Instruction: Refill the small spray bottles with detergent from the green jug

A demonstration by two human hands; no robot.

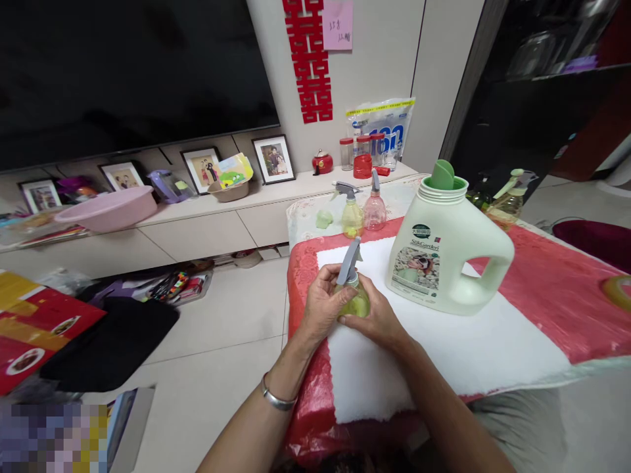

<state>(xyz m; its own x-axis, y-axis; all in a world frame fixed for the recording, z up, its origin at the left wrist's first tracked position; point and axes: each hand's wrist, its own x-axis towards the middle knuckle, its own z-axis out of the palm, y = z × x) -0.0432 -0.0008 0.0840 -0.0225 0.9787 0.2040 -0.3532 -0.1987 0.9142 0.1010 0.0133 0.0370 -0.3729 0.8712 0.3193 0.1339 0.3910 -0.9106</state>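
Observation:
Between my two hands is a small yellow-green spray bottle (359,303) with a grey trigger head, held upright over the left part of a white cloth (444,348). My left hand (323,299) wraps its near left side, the thumb across the front. From the right, my right hand (377,315) cups the body with the fingers closed around it. To the right stands a large pale green detergent jug (424,230), uncapped, with a green scoop-like piece (442,175) in its mouth. Behind my hands are another yellow spray bottle (352,217) and a pink spray bottle (375,211).
A red cover (557,295) lies under the cloth. More spray bottles (510,200) stand at the table's right rear, near a roll of tape (618,289). A low cabinet (197,230) along the wall bears framed photos, a pink basin (111,210) and red-lidded jars (347,155).

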